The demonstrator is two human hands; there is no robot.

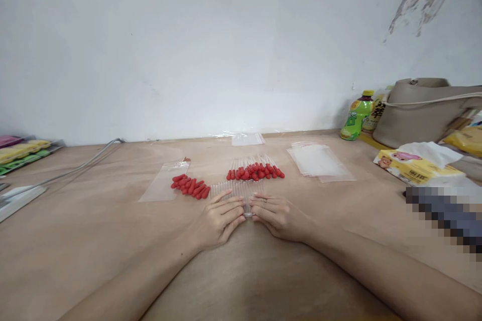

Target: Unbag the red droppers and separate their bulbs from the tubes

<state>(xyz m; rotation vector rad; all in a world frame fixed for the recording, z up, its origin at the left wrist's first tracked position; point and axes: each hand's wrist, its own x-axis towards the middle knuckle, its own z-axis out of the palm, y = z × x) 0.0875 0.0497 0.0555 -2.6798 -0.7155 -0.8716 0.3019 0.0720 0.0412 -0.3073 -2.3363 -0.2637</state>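
A row of clear glass tubes (pixel 247 191) lies side by side on the table in front of me. My left hand (pixel 222 218) rests over the left part of the row, fingers stretched across the tubes. From the right, my right hand (pixel 277 214) lies over the other side with its fingertips close to the left ones. Both thumbs are by the tubes' near ends. Just beyond are several droppers with red rubber bulbs (pixel 253 171), their glass stems pointing away. To the left, a pile of loose red rubber bulbs (pixel 191 186) lies partly on a clear plastic bag (pixel 160 185).
At right lie stacked clear bags (pixel 318 160), a yellow tissue pack (pixel 417 168), a green bottle (pixel 357 116) and a grey-beige handbag (pixel 417 110). A blurred-out dark object (pixel 444 215) is nearer. A grey cable (pixel 86 163) and colourful packets (pixel 26 153) are at left.
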